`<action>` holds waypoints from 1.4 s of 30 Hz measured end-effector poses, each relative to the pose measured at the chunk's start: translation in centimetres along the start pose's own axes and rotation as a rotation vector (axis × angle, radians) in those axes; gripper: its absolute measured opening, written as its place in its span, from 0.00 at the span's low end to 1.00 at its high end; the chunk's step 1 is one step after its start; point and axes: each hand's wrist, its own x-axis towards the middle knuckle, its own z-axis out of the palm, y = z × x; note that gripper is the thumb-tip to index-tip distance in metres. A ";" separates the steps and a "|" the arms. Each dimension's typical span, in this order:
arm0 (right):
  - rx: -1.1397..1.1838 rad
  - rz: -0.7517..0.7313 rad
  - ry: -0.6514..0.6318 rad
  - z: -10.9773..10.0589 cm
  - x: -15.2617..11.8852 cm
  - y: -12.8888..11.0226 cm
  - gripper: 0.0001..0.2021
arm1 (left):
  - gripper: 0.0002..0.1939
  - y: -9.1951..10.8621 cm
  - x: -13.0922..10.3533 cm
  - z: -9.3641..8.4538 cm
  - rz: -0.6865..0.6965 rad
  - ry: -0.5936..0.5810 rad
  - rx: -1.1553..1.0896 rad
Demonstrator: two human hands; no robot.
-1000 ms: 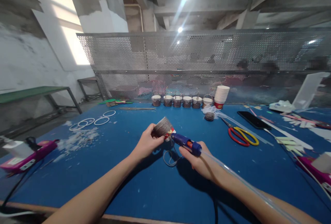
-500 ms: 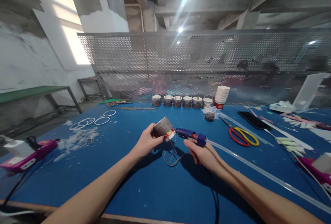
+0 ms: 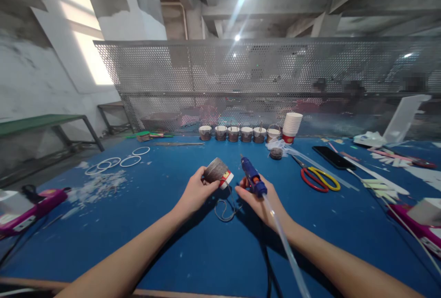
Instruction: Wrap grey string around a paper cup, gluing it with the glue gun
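Note:
My left hand is closed around a paper cup wrapped mostly in grey cord, tilted on its side. A red and white band of the cup shows bare at its right end. Loose grey cord hangs from the cup and curls on the table below. In my right hand is a blue hot glue gun, gripped by its handle, its nozzle pointing up and away. A long clear glue stick sticks out of its back. The nozzle stands apart from the cup.
Several cord-wrapped cups line the table's back, beside stacked paper cups. Scissors, a phone and a cord ball lie at right. White rings, scraps and a purple power strip lie left.
The glue gun has swung away from the cup; its nozzle, earlier pointing left at the cup's bare band, now points up and forward. The cup stays in my left hand, turned slightly.

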 end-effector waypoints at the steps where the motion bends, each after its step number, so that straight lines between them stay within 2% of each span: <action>1: 0.003 -0.037 -0.004 0.3 0.0 0.2 0.12 | 0.14 0.0 -0.1 0.2 0.000 -0.001 0.011; 6: -0.031 -0.085 0.033 1.3 0.1 0.7 0.10 | 0.12 -0.1 -1.0 1.4 0.050 0.027 0.098; 9: -0.071 -0.107 0.063 1.3 0.2 0.7 0.08 | 0.12 -0.1 -1.5 1.8 0.048 0.006 0.133; 16: -0.131 -0.257 0.029 0.9 0.2 1.5 0.06 | 0.11 0.3 -1.9 1.8 0.021 -0.049 0.123; 26: -0.237 -0.343 0.067 0.4 0.4 1.6 0.06 | 0.12 0.3 -2.0 1.7 0.082 -0.126 0.193; 42: -0.150 -0.158 0.034 0.3 0.4 0.9 0.06 | 0.08 0.5 -1.8 1.2 0.071 -0.165 0.171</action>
